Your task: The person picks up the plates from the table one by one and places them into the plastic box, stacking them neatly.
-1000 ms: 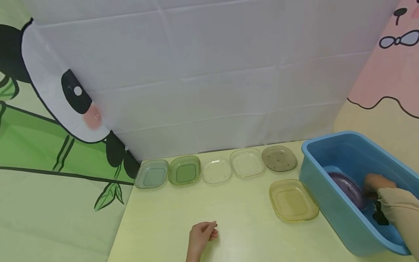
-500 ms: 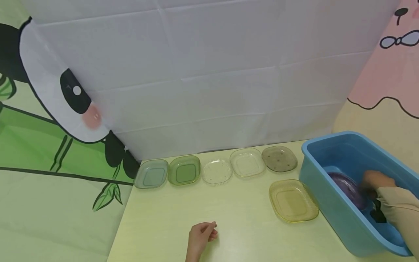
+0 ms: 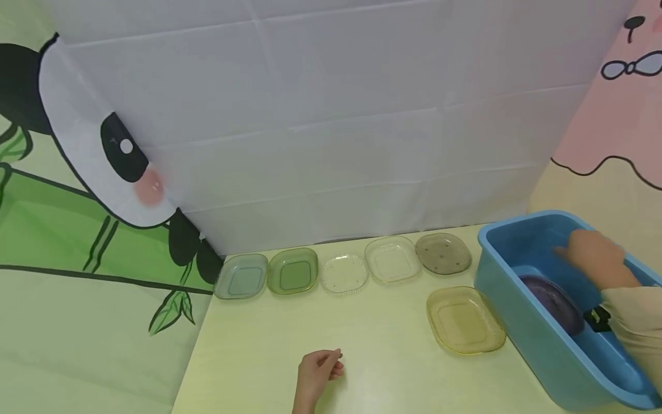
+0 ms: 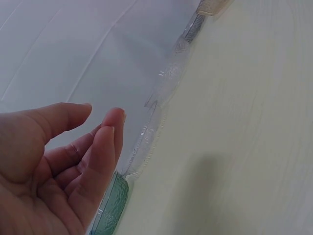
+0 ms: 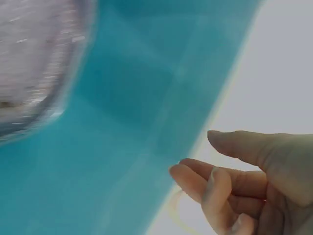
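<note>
My right hand (image 3: 597, 259) is over the inside of the blue tub (image 3: 538, 339), blurred in the head view. In the right wrist view its fingers are loosely bent, thumb apart, with nothing between them. A purple dish (image 3: 553, 305) lies in the tub below and left of that hand; part of its ridged rim (image 5: 54, 98) shows in the right wrist view. My left hand (image 3: 316, 374) hovers low at the table's front, fingers relaxed and holding nothing. Nearest the tub on the table lies a yellow dish (image 3: 465, 320).
Along the table's back edge runs a row of dishes: blue-tinted (image 3: 241, 277), green (image 3: 292, 271), clear scalloped (image 3: 344, 273), clear pale (image 3: 393, 259) and grey (image 3: 443, 253). Behind them hangs a white cloth (image 3: 331, 144). The tub's tall walls surround the right hand.
My right hand has lifted away from the purple dish and moved up and back within the tub. The purple dish has shifted slightly. The left hand has stayed put.
</note>
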Tool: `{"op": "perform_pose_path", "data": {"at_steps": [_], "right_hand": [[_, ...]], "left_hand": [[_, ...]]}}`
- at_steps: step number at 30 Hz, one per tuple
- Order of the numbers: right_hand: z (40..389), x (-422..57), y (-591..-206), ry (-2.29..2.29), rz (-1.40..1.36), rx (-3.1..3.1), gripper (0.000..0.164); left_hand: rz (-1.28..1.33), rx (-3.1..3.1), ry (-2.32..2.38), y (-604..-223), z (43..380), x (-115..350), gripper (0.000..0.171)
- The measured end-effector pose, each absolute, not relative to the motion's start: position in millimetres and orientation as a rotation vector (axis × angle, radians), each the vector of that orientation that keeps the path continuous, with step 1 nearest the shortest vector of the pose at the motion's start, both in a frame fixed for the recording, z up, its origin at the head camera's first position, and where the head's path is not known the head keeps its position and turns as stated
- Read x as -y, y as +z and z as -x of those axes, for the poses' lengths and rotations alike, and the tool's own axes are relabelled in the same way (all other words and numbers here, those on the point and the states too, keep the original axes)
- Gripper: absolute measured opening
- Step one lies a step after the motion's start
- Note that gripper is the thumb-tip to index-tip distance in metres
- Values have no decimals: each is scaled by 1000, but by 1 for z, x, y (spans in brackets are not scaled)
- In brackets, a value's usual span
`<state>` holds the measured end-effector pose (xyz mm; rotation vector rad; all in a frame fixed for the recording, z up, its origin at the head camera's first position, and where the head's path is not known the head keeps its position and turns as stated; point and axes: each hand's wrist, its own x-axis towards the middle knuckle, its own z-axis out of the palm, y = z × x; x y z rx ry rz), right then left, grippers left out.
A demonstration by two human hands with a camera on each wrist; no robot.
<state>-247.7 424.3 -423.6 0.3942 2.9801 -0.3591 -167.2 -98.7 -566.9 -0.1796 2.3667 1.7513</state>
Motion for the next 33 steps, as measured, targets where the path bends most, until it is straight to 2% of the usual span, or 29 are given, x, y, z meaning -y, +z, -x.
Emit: {"op": "perform_pose_path", "data": {"at_steps": [6,13,18,22,28,33], "right_hand": [[233,-390,-387,-437,-221,-3297,46],[223,-334,-357,-568,2,-3820,26],[220,-293,-354,-851,210,-4128,21],[217,-265,-367,-1168,325,-4112,27],[214,-237,-408,-1258,597,-4085,46],[211,-227,-453,-1200,624,-4043,40]], "left_hand": [[168,-2354,1751,-567,168,94,31],[120,-2346,1765,-570,176,85,31],[77,-2324,1814,-563,184,70,32],[55,-2313,1829,-557,187,59,33],[51,-2317,1808,-554,185,54,31],[39,-2302,1809,-536,175,50,26]]}}
